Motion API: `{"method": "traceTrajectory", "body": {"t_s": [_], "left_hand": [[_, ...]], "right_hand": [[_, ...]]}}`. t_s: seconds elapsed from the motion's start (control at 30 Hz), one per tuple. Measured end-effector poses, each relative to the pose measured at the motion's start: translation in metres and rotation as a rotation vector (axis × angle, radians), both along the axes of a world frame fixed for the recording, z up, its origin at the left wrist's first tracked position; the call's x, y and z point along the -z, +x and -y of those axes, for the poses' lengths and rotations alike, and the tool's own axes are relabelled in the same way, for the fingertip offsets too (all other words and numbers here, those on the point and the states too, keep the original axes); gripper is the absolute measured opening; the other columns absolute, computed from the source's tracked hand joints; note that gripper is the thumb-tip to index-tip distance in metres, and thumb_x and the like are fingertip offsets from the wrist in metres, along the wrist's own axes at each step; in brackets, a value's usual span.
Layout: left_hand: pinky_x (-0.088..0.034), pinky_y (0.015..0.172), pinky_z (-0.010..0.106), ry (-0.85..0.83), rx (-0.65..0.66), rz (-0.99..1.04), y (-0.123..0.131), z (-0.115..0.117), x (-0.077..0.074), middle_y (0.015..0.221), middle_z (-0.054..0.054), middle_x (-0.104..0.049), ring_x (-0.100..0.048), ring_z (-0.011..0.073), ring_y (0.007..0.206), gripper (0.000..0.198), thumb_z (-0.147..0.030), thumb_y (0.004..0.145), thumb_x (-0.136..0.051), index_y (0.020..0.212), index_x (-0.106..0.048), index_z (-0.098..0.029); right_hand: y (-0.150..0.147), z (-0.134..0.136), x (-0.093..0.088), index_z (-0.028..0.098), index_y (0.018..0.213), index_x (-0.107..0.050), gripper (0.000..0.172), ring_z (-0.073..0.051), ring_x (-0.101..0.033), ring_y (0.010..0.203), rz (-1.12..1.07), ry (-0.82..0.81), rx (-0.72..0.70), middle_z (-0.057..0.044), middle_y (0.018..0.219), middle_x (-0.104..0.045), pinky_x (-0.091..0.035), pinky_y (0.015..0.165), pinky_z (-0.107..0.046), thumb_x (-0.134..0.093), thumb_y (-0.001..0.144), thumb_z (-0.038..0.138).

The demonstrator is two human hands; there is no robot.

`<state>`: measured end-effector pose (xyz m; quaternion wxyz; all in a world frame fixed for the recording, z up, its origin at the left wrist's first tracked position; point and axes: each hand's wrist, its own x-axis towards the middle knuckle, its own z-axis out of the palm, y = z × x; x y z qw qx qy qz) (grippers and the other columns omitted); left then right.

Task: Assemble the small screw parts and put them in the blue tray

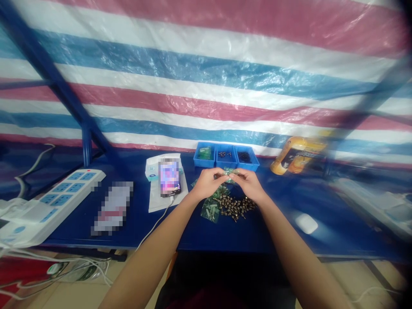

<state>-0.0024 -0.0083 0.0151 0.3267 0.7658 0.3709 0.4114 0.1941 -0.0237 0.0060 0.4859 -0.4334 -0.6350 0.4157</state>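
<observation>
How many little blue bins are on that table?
3, in a row beyond the left hand and right hand: left bin with green material, middle bin with small pieces, right bin with dark pieces. None seem hidden.

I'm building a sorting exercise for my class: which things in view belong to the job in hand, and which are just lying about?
Probably part of the job:
plastic packet, in left hand and right hand
other small packets
pile of small metal fittings
three blue bins

Apparently just lying about:
smartphone
power strip
yellow bottle
white rounded case
</observation>
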Motion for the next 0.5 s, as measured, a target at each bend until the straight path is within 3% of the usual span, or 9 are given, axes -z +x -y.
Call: {"method": "traceTrajectory", "body": {"t_s": [0.33,0.5], "left_hand": [[-0.035,0.059,0.024,0.000,-0.004,0.038,0.0027,0.0009,0.0019,0.064,-0.003,-0.053,-0.044,0.0109,0.061,0.033,-0.042,0.088,-0.064,0.068,-0.059,-0.016],[-0.037,0.061,0.025,0.115,-0.058,0.019,-0.0002,0.0009,-0.0018,0.070,0.000,-0.058,-0.049,0.0126,0.062,0.031,-0.042,0.090,-0.061,0.072,-0.066,-0.017]], "right_hand": [[-0.0023,0.0003,-0.0021,0.018,0.083,-0.073,0.027,-0.017,-0.059,0.074,-0.004,0.081,0.051,-0.003,0.080,-0.070,-0.047,0.071,-0.031,-0.073,0.081,0.045],[-0.0026,-0.0001,-0.0022,0.019,0.081,-0.076,0.026,-0.013,-0.049,0.064,0.059,0.165,0.147,-0.001,0.073,-0.063,-0.041,0.062,-0.029,-0.075,0.078,0.045]]}}
